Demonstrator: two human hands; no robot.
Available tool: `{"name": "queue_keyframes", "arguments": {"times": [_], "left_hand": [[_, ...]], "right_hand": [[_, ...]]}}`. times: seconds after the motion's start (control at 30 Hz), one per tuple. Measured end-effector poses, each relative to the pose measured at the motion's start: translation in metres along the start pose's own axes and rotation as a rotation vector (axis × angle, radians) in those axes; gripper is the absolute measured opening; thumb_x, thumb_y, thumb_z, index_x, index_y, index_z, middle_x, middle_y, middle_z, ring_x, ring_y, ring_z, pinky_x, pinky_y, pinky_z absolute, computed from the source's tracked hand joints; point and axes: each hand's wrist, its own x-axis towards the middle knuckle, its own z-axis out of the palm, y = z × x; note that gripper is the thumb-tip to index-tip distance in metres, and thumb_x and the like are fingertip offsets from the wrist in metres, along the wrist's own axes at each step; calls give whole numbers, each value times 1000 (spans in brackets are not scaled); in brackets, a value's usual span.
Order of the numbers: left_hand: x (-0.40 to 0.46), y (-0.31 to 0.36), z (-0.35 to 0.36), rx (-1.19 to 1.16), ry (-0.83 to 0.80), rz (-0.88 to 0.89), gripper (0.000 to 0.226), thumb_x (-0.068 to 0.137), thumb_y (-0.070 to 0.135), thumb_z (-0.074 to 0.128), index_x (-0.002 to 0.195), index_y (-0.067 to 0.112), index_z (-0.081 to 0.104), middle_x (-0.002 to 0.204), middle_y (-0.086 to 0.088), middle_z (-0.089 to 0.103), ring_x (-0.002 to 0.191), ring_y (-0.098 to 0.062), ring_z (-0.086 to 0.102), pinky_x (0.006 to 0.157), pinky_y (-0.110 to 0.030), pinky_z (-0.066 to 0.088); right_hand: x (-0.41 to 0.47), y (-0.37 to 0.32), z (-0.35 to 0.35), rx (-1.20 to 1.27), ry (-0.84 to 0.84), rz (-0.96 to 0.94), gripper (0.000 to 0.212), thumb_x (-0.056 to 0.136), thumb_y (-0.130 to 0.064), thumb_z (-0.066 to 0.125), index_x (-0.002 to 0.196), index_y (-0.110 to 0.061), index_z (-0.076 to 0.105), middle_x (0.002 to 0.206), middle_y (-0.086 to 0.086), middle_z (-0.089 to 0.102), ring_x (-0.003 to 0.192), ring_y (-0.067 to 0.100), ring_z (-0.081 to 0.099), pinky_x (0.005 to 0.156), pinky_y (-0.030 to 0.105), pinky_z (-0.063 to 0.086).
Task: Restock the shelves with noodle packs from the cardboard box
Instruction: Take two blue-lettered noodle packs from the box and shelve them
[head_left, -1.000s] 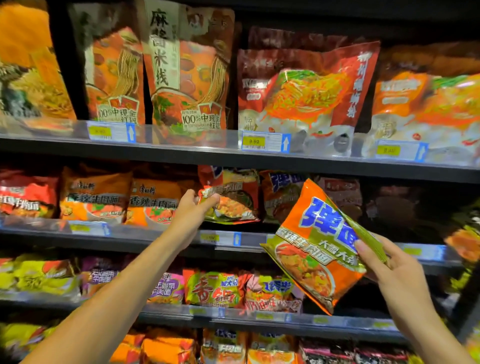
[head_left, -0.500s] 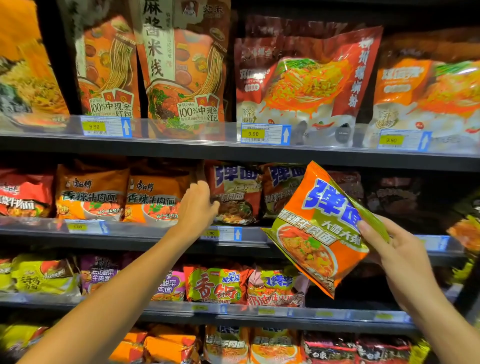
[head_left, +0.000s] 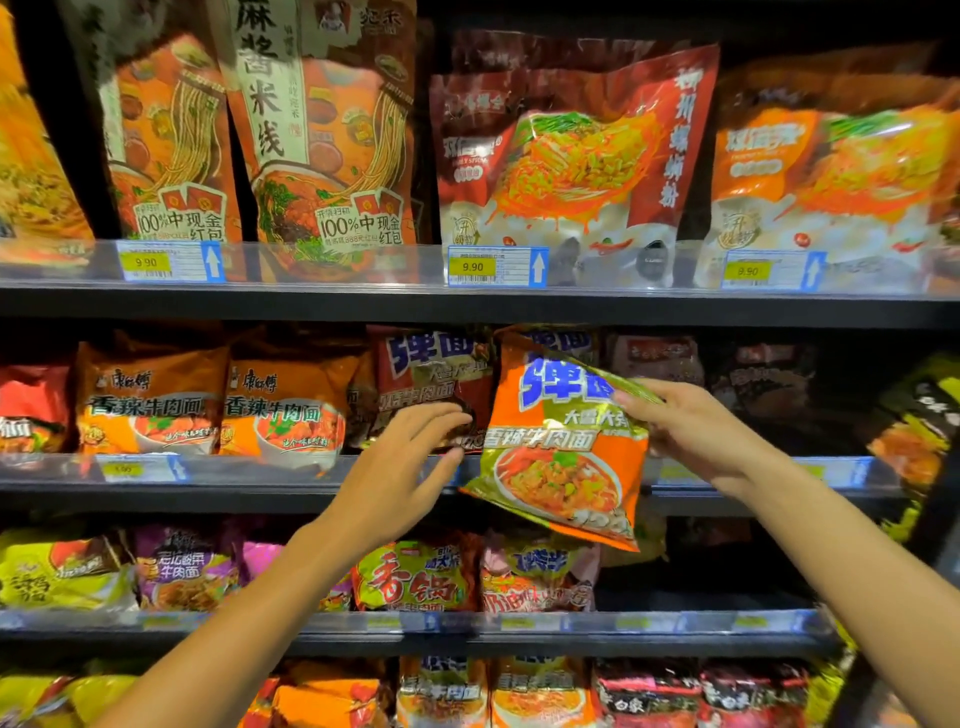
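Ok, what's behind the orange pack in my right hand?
Behind the orange pack held by the right hand, another pack's blue lettering shows above it on the shelf. The rest is covered.

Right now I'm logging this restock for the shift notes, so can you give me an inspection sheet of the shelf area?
Surface: second shelf, dark, price tags along its clear front rail; a dim stretch at its right.
Job's things: orange pack, tilted, its lower part hanging in front of the rail; cardboard box not seen.
Clutter: brown pack standing behind the left hand; orange beef packs at left.
Hands: right hand pinches the orange pack's top right edge; left hand open, fingers loosely bent near the brown pack, contact unclear.
Cables: nothing seen.
Surroundings: top shelf with large pouches tagged 9.90; two fuller shelves below.
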Motion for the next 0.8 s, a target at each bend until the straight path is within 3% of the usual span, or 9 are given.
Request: {"name": "queue_keyframes", "arguments": {"times": [0.07,0.13,0.23,0.37,0.43,0.5,0.53,0.7,0.8], "left_hand": [[-4,7,1,-46,-52,-20,43,103,43,41,144,28,44,145,12,44,138,-4,35,112,-26,34],[-5,12,1,-76,-80,-27,44,104,45,40,146,32,39,147,15,41,139,-2,33,112,-27,34],[-4,18,0,-103,-105,-40,46,103,45,40,148,34,34,150,17,36,142,1,27,115,-27,30],[-1,22,5,-101,-137,-54,51,103,48,39,151,36,27,155,19,28,144,1,20,117,-28,27],[2,23,8,-72,-161,-48,52,103,49,38,152,37,26,155,20,25,145,2,18,117,-28,27],[6,24,11,-43,-196,-33,52,103,50,36,152,37,25,156,20,23,145,0,16,118,-29,26],[9,24,13,-28,-218,-27,53,103,51,35,153,37,25,157,20,22,146,-1,15,118,-29,25],[22,25,24,113,-392,-62,57,101,59,26,155,40,17,162,17,15,150,-13,9,122,-39,18],[24,27,30,223,-460,-83,61,99,63,20,156,40,13,163,12,18,150,-19,12,122,-39,14]], "right_hand": [[18,-5,-4,-3,17,24,34,93,-29,66,114,-3,67,102,20,74,89,22,66,78,31,53],[33,-10,-6,24,72,52,27,94,-23,66,102,3,66,94,21,72,88,25,65,79,34,52],[53,-17,-9,141,181,77,8,96,-9,60,94,-3,65,91,16,67,78,21,61,73,31,53],[73,-17,-9,172,130,63,9,96,-19,62,102,-18,69,118,13,70,91,22,67,95,41,51],[77,-19,-4,165,163,53,26,87,-32,73,108,-18,65,126,12,66,97,21,67,93,39,54],[84,-19,2,73,214,99,69,71,-55,80,123,-16,58,130,6,62,110,24,62,102,42,48],[87,-19,5,24,239,98,78,70,-60,78,130,-17,54,131,4,60,117,25,58,105,42,45],[95,-5,9,-98,301,145,62,86,-53,68,133,-14,56,134,10,60,121,32,56,85,42,46],[97,-2,4,-165,292,172,66,89,-59,60,138,-17,52,143,11,54,127,35,51,85,43,45]]}}
